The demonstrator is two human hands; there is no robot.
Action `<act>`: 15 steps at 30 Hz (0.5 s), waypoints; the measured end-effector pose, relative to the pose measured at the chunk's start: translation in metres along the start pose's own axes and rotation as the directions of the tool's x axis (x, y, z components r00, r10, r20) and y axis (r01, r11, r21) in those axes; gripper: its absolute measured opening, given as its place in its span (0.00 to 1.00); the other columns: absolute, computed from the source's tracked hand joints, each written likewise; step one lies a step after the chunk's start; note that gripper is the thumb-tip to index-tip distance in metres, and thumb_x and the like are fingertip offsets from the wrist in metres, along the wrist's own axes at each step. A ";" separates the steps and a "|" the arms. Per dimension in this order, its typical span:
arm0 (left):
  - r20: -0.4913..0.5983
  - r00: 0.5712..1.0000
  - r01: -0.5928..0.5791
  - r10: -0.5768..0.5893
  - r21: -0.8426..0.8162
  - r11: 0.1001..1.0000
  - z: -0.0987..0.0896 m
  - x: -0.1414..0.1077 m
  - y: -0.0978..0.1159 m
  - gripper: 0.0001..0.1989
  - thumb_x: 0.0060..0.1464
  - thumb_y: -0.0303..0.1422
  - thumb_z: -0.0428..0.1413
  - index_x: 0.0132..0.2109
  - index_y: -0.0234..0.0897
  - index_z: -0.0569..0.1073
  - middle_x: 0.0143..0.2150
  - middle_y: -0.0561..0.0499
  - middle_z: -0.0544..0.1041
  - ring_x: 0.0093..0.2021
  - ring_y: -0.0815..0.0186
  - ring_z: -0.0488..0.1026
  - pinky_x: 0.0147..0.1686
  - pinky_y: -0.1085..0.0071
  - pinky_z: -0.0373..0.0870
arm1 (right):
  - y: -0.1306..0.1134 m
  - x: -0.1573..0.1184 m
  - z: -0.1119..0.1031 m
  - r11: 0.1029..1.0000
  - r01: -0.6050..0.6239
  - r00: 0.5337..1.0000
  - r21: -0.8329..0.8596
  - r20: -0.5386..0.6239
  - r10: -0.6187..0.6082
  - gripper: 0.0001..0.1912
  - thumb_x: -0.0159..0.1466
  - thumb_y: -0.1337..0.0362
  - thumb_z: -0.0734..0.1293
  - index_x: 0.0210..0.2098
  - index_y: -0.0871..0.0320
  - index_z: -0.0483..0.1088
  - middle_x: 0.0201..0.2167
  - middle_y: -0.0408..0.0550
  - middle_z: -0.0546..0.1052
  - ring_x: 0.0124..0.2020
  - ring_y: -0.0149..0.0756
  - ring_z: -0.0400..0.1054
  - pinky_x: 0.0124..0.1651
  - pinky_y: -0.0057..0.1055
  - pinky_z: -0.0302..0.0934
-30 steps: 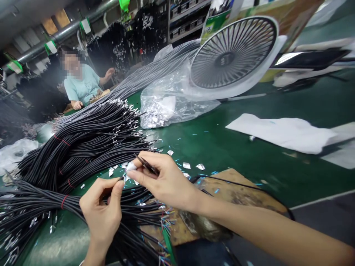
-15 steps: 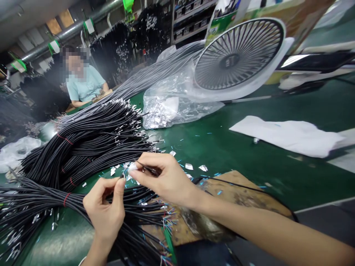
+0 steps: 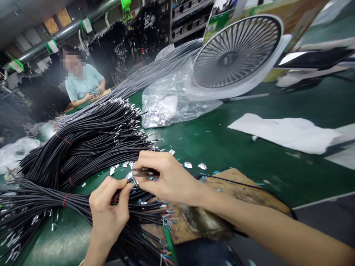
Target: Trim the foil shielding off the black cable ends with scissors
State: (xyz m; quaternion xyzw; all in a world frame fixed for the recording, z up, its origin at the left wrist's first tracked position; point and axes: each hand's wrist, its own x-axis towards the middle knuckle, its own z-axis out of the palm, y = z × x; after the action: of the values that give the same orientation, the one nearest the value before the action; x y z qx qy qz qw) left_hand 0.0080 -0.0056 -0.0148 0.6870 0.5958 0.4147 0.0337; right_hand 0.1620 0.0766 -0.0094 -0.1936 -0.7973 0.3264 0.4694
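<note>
My left hand (image 3: 109,210) pinches the end of a black cable (image 3: 129,180) between thumb and fingertips. Close against it on the right, my right hand (image 3: 163,177) is closed round a dark, slim tool (image 3: 145,172) that looks like tweezers, its tip near the cable end. Small silvery foil scraps (image 3: 112,170) and blue bits lie around and behind the hands. Below the hands, a bundle of black cables (image 3: 36,195) tied with a red band ends in stripped, coloured wires (image 3: 168,218).
Another large pile of black cables (image 3: 83,140) lies at the left. A round fan (image 3: 235,55) stands beyond a clear plastic bag (image 3: 166,107). White cloth (image 3: 285,133) lies right. A worn board (image 3: 235,188) is under my right forearm. A person (image 3: 83,81) sits across the table.
My left hand has moved right and slightly up, up to my right hand. The dark tool now points left toward the cable end. The person's hands across the table have come into view.
</note>
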 end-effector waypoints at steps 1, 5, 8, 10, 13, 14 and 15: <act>0.020 1.000 -0.002 0.002 0.000 1.000 -0.001 0.001 0.000 0.07 0.50 0.30 0.57 0.24 0.40 0.72 0.20 0.53 0.70 0.20 0.69 0.63 0.21 0.73 0.59 | 0.001 0.000 -0.002 0.999 0.027 0.999 -0.025 0.041 -0.026 0.08 0.51 0.79 0.62 0.21 0.62 0.65 0.21 0.40 0.63 0.23 0.26 0.55 0.25 0.24 0.48; -0.014 0.999 0.036 -0.035 0.013 0.999 0.003 0.002 0.004 0.07 0.51 0.31 0.56 0.26 0.40 0.72 0.20 0.52 0.70 0.19 0.69 0.64 0.20 0.72 0.59 | 0.003 0.001 -0.003 1.000 0.007 0.999 -0.019 0.041 -0.006 0.07 0.50 0.79 0.64 0.22 0.62 0.66 0.21 0.39 0.63 0.23 0.26 0.56 0.26 0.23 0.48; -0.133 0.988 0.082 -0.080 0.008 0.997 0.008 0.001 0.009 0.08 0.52 0.32 0.54 0.26 0.40 0.71 0.20 0.52 0.70 0.20 0.68 0.65 0.22 0.71 0.60 | 0.002 0.004 -0.001 0.997 -0.043 0.999 0.061 0.021 0.041 0.07 0.53 0.76 0.67 0.22 0.62 0.66 0.20 0.38 0.64 0.23 0.25 0.56 0.27 0.23 0.50; -0.178 0.980 0.094 -0.093 -0.004 0.996 0.010 0.001 0.013 0.08 0.53 0.32 0.53 0.26 0.40 0.71 0.20 0.52 0.70 0.20 0.68 0.65 0.22 0.71 0.60 | 0.003 0.005 0.000 0.992 -0.066 0.998 0.105 0.025 0.064 0.08 0.55 0.74 0.69 0.22 0.62 0.67 0.20 0.39 0.65 0.23 0.25 0.57 0.27 0.23 0.52; -0.200 0.974 0.105 -0.104 -0.008 0.994 0.011 0.001 0.015 0.08 0.53 0.32 0.53 0.26 0.40 0.71 0.19 0.53 0.69 0.19 0.68 0.65 0.20 0.72 0.59 | 0.003 0.005 0.001 0.984 -0.069 0.998 0.161 0.010 0.069 0.08 0.55 0.76 0.68 0.22 0.62 0.67 0.21 0.39 0.66 0.23 0.25 0.58 0.28 0.24 0.52; -0.209 0.972 0.113 -0.112 -0.004 0.994 0.010 0.001 0.015 0.08 0.53 0.32 0.53 0.26 0.40 0.71 0.20 0.53 0.69 0.19 0.68 0.65 0.20 0.71 0.59 | 0.002 0.005 0.001 0.982 -0.065 0.998 0.177 0.007 0.065 0.08 0.55 0.76 0.68 0.22 0.62 0.68 0.21 0.40 0.66 0.23 0.25 0.58 0.27 0.24 0.53; -0.217 0.969 0.121 -0.117 0.004 0.993 0.010 0.000 0.014 0.08 0.53 0.32 0.53 0.27 0.40 0.71 0.20 0.52 0.70 0.19 0.68 0.64 0.20 0.71 0.59 | 0.002 0.005 0.001 0.979 -0.065 0.998 0.192 0.004 0.066 0.07 0.56 0.75 0.68 0.23 0.62 0.68 0.21 0.40 0.67 0.23 0.25 0.58 0.27 0.24 0.52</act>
State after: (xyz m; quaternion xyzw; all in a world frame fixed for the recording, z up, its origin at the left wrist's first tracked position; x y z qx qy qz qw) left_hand 0.0253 -0.0049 -0.0139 0.6011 0.6396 0.4789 -0.0125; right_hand 0.1585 0.0806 -0.0084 -0.1740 -0.7545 0.4170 0.4760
